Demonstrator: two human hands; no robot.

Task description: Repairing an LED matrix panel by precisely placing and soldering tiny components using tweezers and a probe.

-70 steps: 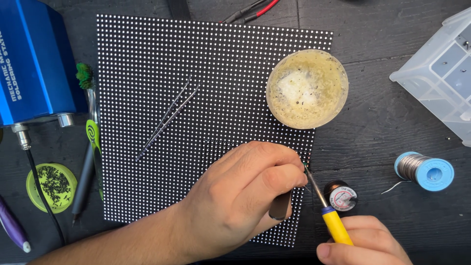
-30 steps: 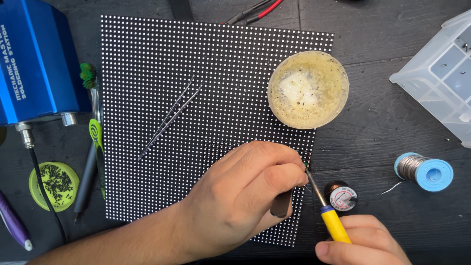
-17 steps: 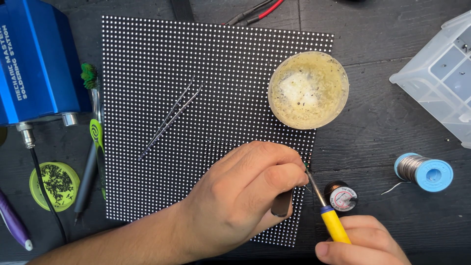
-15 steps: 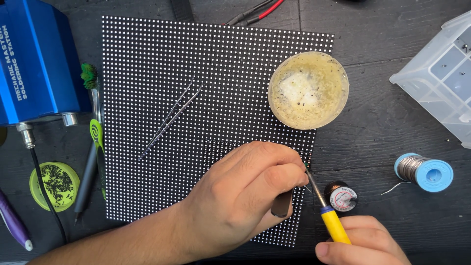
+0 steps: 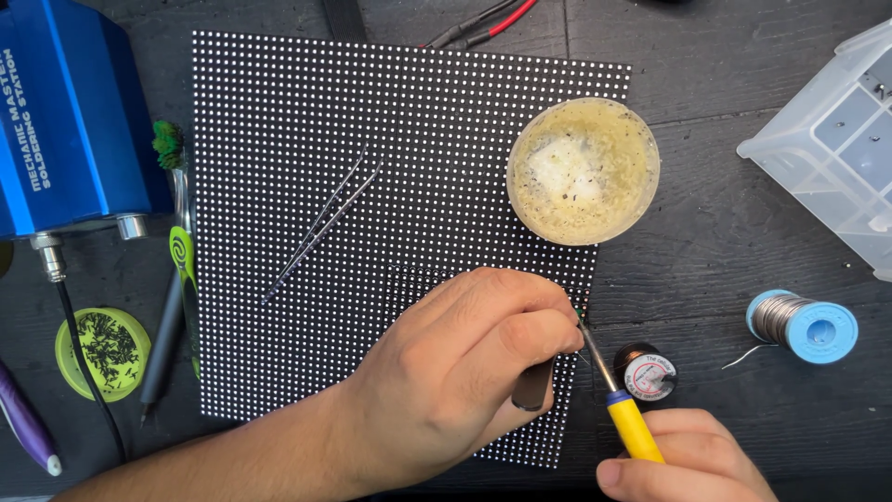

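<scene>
A black LED dot panel (image 5: pixel 372 167) lies flat on the dark table. My left hand (image 5: pixel 465 372) rests on its lower right part, fingers pinched on a small dark tool (image 5: pixel 532 389) at the panel's right edge. My right hand (image 5: pixel 683 460), at the bottom edge, grips a yellow-handled soldering iron (image 5: pixel 632 423). The iron's thin metal tip points up-left and meets the panel edge right beside my left fingertips. What the tip touches is hidden by my fingers.
Tweezers (image 5: pixel 321 228) lie on the panel. A round tub of yellowish paste (image 5: pixel 583 172) sits on its right edge. Nearby: small black spool (image 5: pixel 648 372), blue solder spool (image 5: pixel 804 325), clear plastic box (image 5: pixel 836 149), blue soldering station (image 5: pixel 65 121), green lid (image 5: pixel 102 351), pen-like tool (image 5: pixel 177 307).
</scene>
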